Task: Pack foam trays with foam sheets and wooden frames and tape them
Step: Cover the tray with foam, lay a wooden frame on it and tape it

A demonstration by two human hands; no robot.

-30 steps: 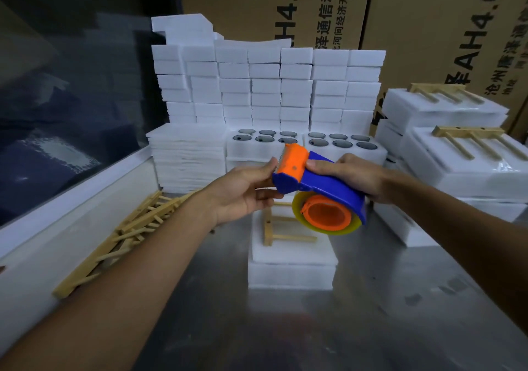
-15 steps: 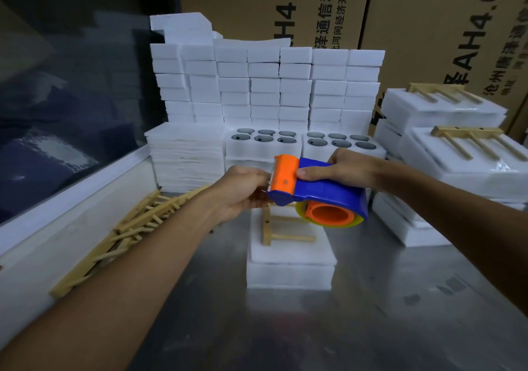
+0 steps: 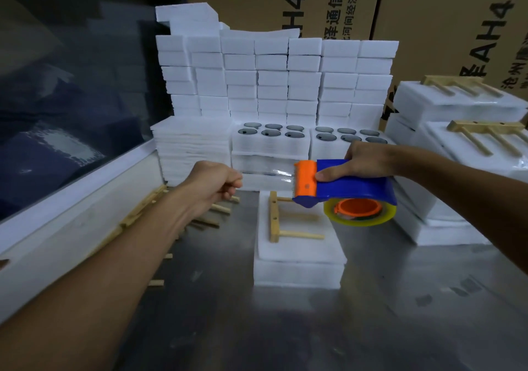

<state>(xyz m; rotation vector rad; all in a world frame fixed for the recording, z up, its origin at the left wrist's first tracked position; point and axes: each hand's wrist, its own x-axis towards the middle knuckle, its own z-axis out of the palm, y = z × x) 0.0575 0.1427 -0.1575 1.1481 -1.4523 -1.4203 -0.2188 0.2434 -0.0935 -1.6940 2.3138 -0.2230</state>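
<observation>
Right hand (image 3: 368,160) grips the tape dispenser (image 3: 343,183) from above, thumb pressed on the blue body next to the orange cutter head; yellowish roll hangs under it at 6 o'clock

Left hand (image 3: 218,179) is clenched at 9 o'clock of the dispenser, pinching the free end of the clear tape (image 3: 268,172); the strip runs taut between that grip and the cutter teeth

Foam tray (image 3: 297,267) sits on the metal table (image 3: 285,327) below the stretched tape, roughly 6 o'clock from the strip, touching neither hand. A wooden frame (image 3: 281,217) lies flat on its top foam sheet (image 3: 300,249)

Loose wooden frames (image 3: 137,216) piled at 9 o'clock of the tray, partly under the left forearm. Already packed trays (image 3: 457,107) with frames on top are stacked at 2 o'clock, white foam blocks (image 3: 271,79) at 12 o'clock
</observation>
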